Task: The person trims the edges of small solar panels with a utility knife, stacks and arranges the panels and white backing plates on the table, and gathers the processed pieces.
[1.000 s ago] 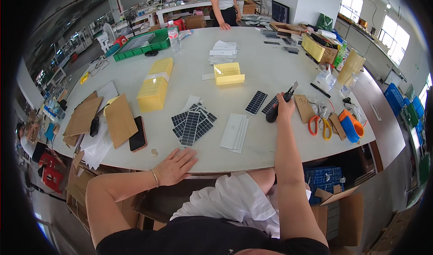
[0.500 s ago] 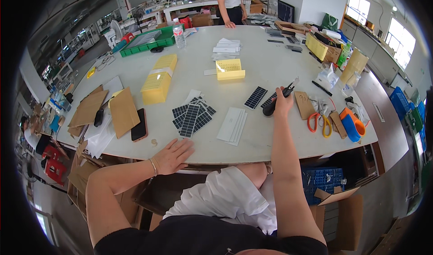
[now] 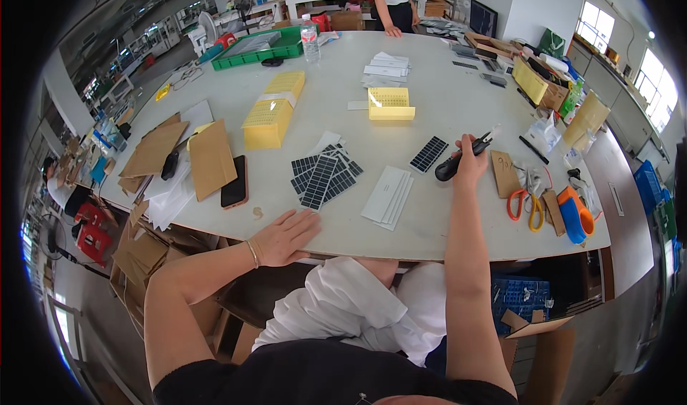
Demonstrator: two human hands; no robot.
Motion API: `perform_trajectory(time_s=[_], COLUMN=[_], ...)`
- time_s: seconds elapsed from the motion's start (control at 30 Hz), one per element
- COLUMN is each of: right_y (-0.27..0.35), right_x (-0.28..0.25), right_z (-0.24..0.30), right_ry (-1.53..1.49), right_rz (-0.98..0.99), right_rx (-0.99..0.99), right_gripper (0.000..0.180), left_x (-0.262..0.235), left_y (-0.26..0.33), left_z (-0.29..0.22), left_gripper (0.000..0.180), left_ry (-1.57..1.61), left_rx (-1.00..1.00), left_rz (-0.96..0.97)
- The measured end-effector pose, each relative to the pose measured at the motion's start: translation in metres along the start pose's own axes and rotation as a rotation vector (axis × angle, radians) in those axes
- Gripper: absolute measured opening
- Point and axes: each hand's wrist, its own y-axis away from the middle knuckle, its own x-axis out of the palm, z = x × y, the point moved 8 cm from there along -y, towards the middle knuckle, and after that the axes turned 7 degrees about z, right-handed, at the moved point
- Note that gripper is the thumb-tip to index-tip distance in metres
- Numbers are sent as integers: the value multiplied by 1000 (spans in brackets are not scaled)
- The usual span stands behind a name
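My right hand (image 3: 470,163) is closed round a black-handled tool (image 3: 458,163) with a pale tip pointing away to the right. Just left of it lies a dark gridded panel (image 3: 429,154) like a small solar panel. My left hand (image 3: 288,237) rests flat and open at the table's near edge, holding nothing. Beyond its fingers is a fanned pile of similar dark panels (image 3: 318,182). Between the hands, several white strips (image 3: 386,197) overlap. Farther out stand a yellow folded card holder (image 3: 391,106) and a long yellow stack (image 3: 273,115) with a white band.
On the right lie a cardboard piece (image 3: 506,174), orange and yellow handled scissors (image 3: 526,208) and a blue-orange tape dispenser (image 3: 575,215). A phone (image 3: 235,183) and brown cardboard (image 3: 212,159) are on the left. A bottle (image 3: 310,41) and green tray (image 3: 254,51) stand farther back. Another person (image 3: 392,4) stands across the table.
The whole view has shifted, so the table appears farther right and slightly higher. A second dark panel beside the tool is out of sight now. The right hand still grips the tool.
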Motion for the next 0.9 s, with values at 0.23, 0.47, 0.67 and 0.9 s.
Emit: perform_trajectory(time_s=[0.23,0.47,0.67,0.9], right_y=[-1,-4,-2,2], right_x=[1,-10,-14,-9], right_z=[-1,-7,-12,-12], right_ry=[-15,-68,-105,-78], right_rz=[35,-23,-46,-26], right_rx=[30,63,98,103], right_gripper=[31,28,27,24], left_x=[-5,-12,-16,-14], left_y=[-1,-1,2,4], left_z=[2,4,5,6], left_gripper=[69,70,68,67], left_ry=[52,152,137,112], left_rx=[22,47,19,-3], left_rz=[5,-26,-54,-73])
